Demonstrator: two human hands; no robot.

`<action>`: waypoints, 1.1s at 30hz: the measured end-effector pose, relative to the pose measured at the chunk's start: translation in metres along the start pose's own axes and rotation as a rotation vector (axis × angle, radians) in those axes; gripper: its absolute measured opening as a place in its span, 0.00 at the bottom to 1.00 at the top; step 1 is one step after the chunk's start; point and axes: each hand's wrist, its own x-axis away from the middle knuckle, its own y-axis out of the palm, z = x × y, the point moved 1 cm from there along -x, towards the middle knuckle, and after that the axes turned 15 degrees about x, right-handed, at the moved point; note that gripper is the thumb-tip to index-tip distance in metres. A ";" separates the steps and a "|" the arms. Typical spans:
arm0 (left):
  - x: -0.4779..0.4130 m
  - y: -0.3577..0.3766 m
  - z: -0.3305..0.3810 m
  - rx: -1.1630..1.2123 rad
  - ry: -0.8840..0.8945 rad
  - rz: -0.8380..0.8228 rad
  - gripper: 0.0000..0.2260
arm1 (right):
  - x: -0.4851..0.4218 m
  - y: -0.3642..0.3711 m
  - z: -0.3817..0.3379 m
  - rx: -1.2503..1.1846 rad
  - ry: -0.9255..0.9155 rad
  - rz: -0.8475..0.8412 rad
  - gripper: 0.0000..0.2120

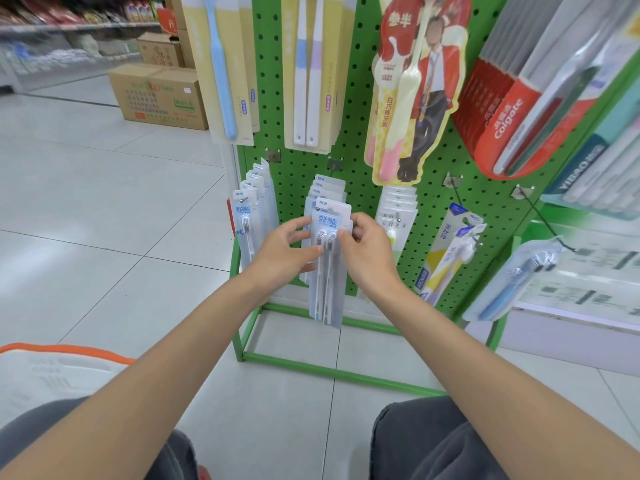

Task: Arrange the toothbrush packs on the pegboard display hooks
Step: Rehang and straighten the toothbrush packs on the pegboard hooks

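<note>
– Green pegboard [349,161] on a green stand: is that where the hands are?

– Yes, low on it. Both hands hold one clear toothbrush pack [328,271] in front of the middle row of like packs [327,190].

– How do they grip it?

– The left hand [285,249] has its thumb across the front of the pack and its fingers curled at the left edge. The right hand [369,252] pinches the right edge near the top, thumb on the front.

– Is the pack on a hook?

– I cannot tell; its top edge covers the hook's tip. It hangs upright, with two brushes inside, heads up.

– What hangs beside it?

– A second row of blue-labelled packs [251,206] to the left, and a row of pale packs [398,207] to the right. Further right, a blue-and-yellow pack [450,251] sits tilted on its hook.

– And above?

– Larger cards with long brushes, and red Colgate packs [502,112] at the upper right.

– Anything on the floor?

– Pale tiles [104,220], cardboard boxes [156,95] at the back left, and a white, orange-rimmed thing [52,372] by the person's left knee.
</note>
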 end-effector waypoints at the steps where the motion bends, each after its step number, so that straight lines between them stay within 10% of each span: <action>1: -0.001 0.001 0.000 0.000 0.005 0.005 0.20 | -0.002 0.001 0.001 0.007 0.012 0.006 0.07; 33: -0.028 -0.007 -0.013 -0.124 0.032 0.115 0.28 | -0.037 -0.004 -0.017 0.253 -0.162 0.219 0.15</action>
